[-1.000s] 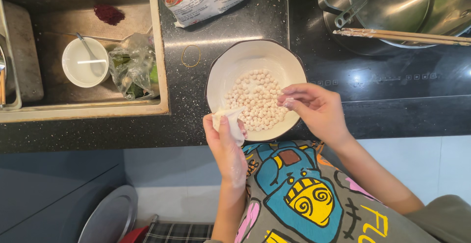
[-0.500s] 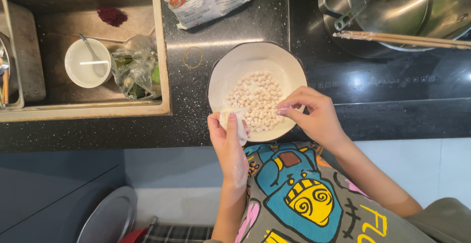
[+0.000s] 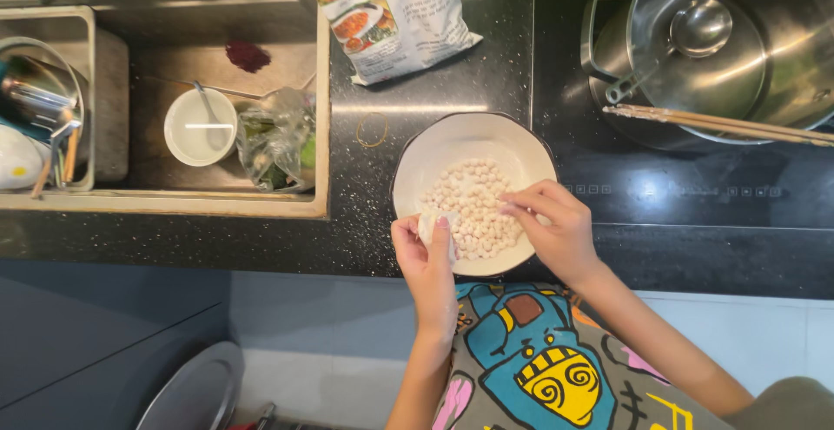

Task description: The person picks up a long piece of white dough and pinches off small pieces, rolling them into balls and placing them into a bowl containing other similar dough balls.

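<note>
Across the whole frame runs a black speckled counter [image 3: 417, 91], seen from above. At upper right a large steel pot [image 3: 721, 48] with a lid sits on a dark cooktop, with wooden chopsticks [image 3: 721, 123] laid across its rim. At upper left a sink [image 3: 321, 117] holds a small white cup [image 3: 200, 126] with a spoon and a clear plastic bag of greens [image 3: 278, 148]. At top centre lies a printed food packet [image 3: 391, 13]. In the centre stands a wide white bowl [image 3: 452, 143], holding a heap of small pale dough balls [image 3: 473, 208]. The left hand [image 3: 426, 261], at the bowl's lower left rim, pinches a small white lump of dough [image 3: 432, 223] between thumb and fingers. The right hand [image 3: 556, 226] reaches in from the bowl's right side, its fingertips drawn narrowly together at the heap; what they hold cannot be told.
</note>
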